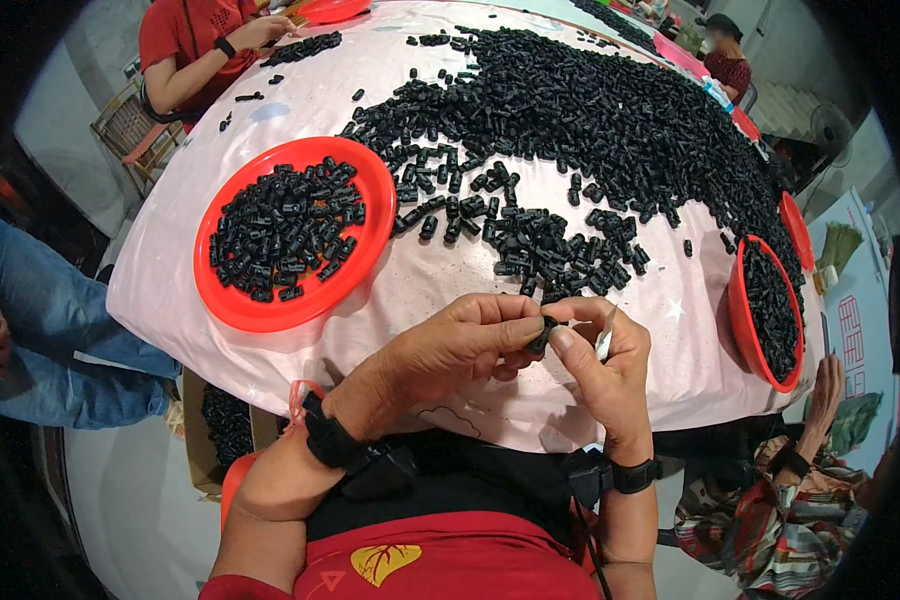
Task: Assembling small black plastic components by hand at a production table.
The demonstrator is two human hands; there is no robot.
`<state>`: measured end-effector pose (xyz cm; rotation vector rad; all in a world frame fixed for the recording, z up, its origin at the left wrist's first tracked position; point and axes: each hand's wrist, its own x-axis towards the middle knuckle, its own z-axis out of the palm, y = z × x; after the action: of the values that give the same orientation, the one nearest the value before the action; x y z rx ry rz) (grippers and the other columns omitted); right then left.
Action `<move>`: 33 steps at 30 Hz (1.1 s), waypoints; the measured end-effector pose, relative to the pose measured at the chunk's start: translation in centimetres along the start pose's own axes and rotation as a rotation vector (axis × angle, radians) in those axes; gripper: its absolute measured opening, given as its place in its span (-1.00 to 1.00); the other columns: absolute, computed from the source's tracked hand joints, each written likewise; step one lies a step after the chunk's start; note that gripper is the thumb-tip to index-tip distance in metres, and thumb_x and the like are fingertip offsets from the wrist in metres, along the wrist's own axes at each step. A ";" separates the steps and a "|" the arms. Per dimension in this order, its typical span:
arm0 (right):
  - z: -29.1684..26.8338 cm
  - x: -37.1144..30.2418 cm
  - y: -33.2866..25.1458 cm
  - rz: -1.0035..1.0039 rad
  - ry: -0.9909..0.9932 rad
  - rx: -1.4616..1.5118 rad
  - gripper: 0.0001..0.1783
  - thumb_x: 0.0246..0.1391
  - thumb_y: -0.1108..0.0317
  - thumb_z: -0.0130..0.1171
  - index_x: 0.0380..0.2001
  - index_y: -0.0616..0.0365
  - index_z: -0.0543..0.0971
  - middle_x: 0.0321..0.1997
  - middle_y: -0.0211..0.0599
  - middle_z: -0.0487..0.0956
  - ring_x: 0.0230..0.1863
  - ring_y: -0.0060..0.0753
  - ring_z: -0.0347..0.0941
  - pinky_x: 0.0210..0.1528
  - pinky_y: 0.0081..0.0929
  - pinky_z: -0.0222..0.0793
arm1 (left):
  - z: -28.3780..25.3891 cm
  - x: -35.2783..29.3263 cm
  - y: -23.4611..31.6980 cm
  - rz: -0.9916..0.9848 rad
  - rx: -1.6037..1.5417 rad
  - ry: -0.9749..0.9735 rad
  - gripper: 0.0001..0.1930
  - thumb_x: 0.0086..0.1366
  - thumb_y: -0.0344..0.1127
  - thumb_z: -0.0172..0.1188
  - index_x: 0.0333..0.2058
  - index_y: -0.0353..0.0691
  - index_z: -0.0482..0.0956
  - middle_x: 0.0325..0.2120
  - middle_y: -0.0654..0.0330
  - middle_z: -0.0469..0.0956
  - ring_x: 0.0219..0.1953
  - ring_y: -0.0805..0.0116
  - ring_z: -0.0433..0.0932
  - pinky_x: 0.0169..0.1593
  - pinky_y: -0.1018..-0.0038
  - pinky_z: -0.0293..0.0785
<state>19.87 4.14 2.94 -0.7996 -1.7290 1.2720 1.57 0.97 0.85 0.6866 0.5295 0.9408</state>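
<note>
In front of me my left hand (470, 345) pinches a small black plastic part (540, 338) between thumb and fingers. My right hand (605, 365) meets it there, thumb and forefinger closed against the part's other side. A thin, pale, blade-like piece (605, 335) sticks up from between the right fingers; its exact kind is unclear. Just beyond my fingertips lies a loose cluster of similar black parts (560, 250). To the left, a red round tray (378, 255) holds many more of them.
A large heap of black parts (590, 110) covers the far side of the pale pink tablecloth (420, 285). At right stands a red basin (738, 310) of parts. People sit around the table, one at far left. A cardboard box (262, 425) stands below at left.
</note>
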 end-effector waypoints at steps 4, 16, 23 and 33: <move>0.2 -0.1 -0.2 0.019 0.035 0.015 -0.79 0.04 0.39 0.21 -0.26 0.27 0.58 -0.42 -0.38 0.59 -0.38 -0.67 0.44 -0.30 -0.68 0.36 | -0.1 0.2 -0.2 0.025 -0.014 -0.002 -0.82 0.33 -0.19 0.08 -0.25 -0.16 0.50 -0.45 0.42 0.44 -0.47 0.66 0.30 -0.35 0.69 0.24; 0.1 -0.3 0.0 -0.046 0.004 -0.455 -0.54 -0.23 -0.03 0.42 -0.51 0.15 0.56 -0.68 -0.27 0.51 -0.64 -0.42 0.52 -0.61 -0.54 0.35 | 0.0 0.1 -0.1 0.069 -0.033 -0.012 -0.75 0.32 -0.33 0.07 -0.07 -0.27 0.42 -0.24 0.23 0.53 -0.24 0.51 0.53 -0.14 0.57 0.49; 0.3 -0.3 0.0 -0.056 0.002 -0.512 -0.55 -0.23 -0.03 0.41 -0.51 0.15 0.56 -0.68 -0.28 0.52 -0.66 -0.37 0.51 -0.62 -0.52 0.34 | -0.3 0.0 -0.4 0.081 -0.014 -0.016 -0.72 0.31 -0.34 0.08 -0.05 -0.31 0.41 -0.23 0.21 0.53 -0.24 0.51 0.55 -0.13 0.55 0.52; 0.3 -0.4 0.5 -0.048 0.028 -0.533 -0.55 -0.21 -0.06 0.38 -0.53 0.12 0.56 -0.73 -0.27 0.49 -0.71 -0.31 0.46 -0.65 -0.49 0.30 | 0.1 -0.1 0.0 0.066 0.043 0.031 -0.71 0.30 -0.32 0.11 -0.05 -0.28 0.42 -0.25 0.27 0.53 -0.29 0.58 0.54 -0.18 0.61 0.52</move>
<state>19.77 3.84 2.33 -1.0591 -2.0816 0.7629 1.58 0.83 0.88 0.7323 0.5589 1.0056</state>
